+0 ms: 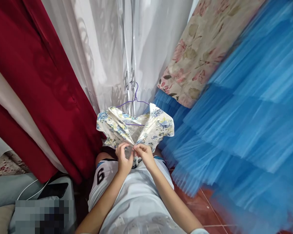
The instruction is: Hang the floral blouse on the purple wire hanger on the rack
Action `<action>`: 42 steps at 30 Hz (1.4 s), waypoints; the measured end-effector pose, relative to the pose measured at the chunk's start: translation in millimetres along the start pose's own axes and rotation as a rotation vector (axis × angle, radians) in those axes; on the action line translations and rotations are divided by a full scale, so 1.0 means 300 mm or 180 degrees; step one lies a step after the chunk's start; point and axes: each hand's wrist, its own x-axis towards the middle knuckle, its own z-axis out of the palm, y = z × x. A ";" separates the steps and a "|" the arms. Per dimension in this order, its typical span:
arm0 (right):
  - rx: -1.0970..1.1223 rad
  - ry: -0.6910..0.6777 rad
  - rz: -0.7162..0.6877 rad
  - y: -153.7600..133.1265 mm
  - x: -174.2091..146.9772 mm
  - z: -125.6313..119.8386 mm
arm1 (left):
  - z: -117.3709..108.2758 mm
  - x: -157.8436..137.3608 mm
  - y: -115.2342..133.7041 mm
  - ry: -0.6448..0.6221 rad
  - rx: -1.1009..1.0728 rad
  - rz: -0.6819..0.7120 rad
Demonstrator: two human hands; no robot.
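A short-sleeved floral blouse point(158, 125), cream with blue and yellow flowers, hangs in front of my lap on a purple hanger point(136, 94). Its collar spreads into a V above my hands. At the bottom of that V, my right hand point(144, 153) pinches the front edge with thumb and fingertips. Close beside it, my left hand point(124, 158) has its fingers curled on the other front edge. The fingertips of both hands nearly meet; what lies between them is too small to make out. The lower part of the blouse is hidden behind my hands.
The hanger hooks onto white straps point(133, 48) before a white curtain point(102, 39). Red curtains point(46, 81) hang at left. At right are a flowered cloth point(192, 55) and a tiered blue tulle skirt point(222, 130). A dark phone point(54, 190) with a white cable lies at lower left.
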 end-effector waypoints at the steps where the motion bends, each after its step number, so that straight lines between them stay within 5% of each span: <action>1: -0.0002 -0.0048 0.0017 -0.003 -0.002 0.008 | 0.016 0.000 0.007 -0.0255 -0.0016 0.0005; 6: 0.0016 -0.0163 0.0099 -0.013 -0.012 0.015 | 0.049 0.019 0.012 -0.0655 -0.0234 -0.0061; 10: 0.0304 0.0146 0.0239 -0.046 0.009 -0.028 | 0.035 0.022 0.056 -0.1067 -0.0226 0.0207; 15: 0.0349 0.0406 0.0101 -0.197 0.115 -0.069 | 0.052 0.025 0.134 -0.1770 0.0191 0.0352; 22: 0.0247 0.0486 -0.0451 -0.407 0.322 -0.043 | 0.112 0.035 0.165 -0.2255 0.0719 0.0380; 29: 0.0580 0.0666 -0.0466 -0.333 0.250 -0.047 | 0.127 -0.010 0.055 -0.1909 -0.0283 -0.0118; 35: 0.0211 0.0546 -0.0613 -0.351 0.194 -0.080 | 0.002 0.243 0.133 -0.0546 -0.0772 -0.0275; 42: -0.0057 0.0549 -0.0837 -0.348 0.200 -0.053 | 0.015 0.570 0.269 -0.1547 -0.0936 0.0583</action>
